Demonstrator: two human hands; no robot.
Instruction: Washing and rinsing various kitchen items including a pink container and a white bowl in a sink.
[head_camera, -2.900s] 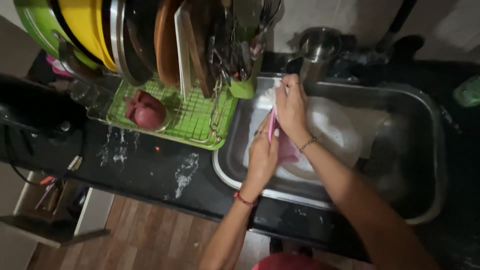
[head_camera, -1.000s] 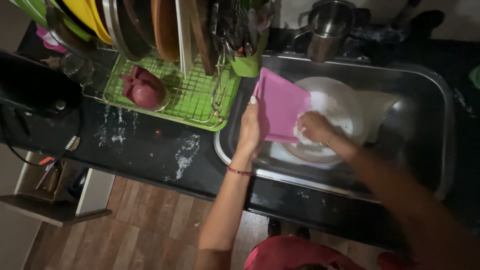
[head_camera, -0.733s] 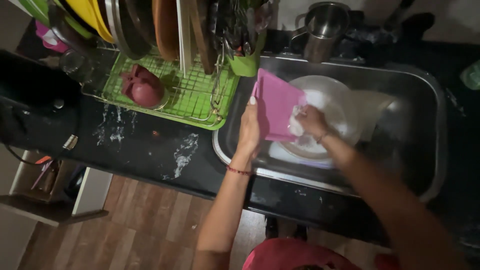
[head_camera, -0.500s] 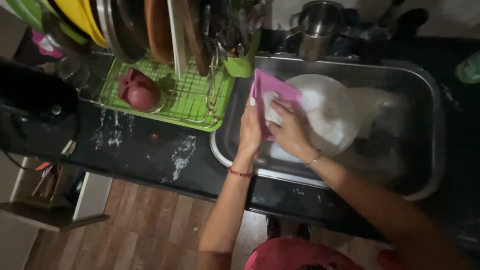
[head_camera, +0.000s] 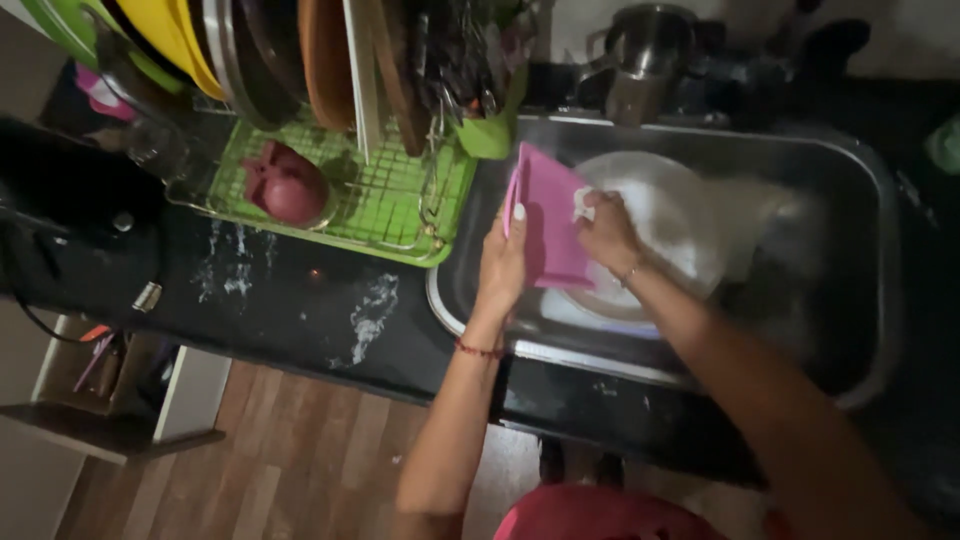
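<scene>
Your left hand (head_camera: 502, 268) reached over the near rim of the sink (head_camera: 860, 380), fingers closed on the edge of the pink board (head_camera: 550, 225), which stood tilted above the basin. Your right hand (head_camera: 606, 232) pressed a small white scrubber (head_camera: 582, 203) against the board's face, fingers curled around it. The white plate (head_camera: 670, 215) behind the board was half hidden, blurred.

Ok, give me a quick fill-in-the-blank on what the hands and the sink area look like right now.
1. The left hand holds a flat ____ board on edge over the sink.
2. The right hand presses a small white scrubber against the ____.
3. The green drying rack sits to the ____ of the sink.
4. A white ____ lies in the sink behind the hands.

Missing words: pink; board; left; plate
</scene>
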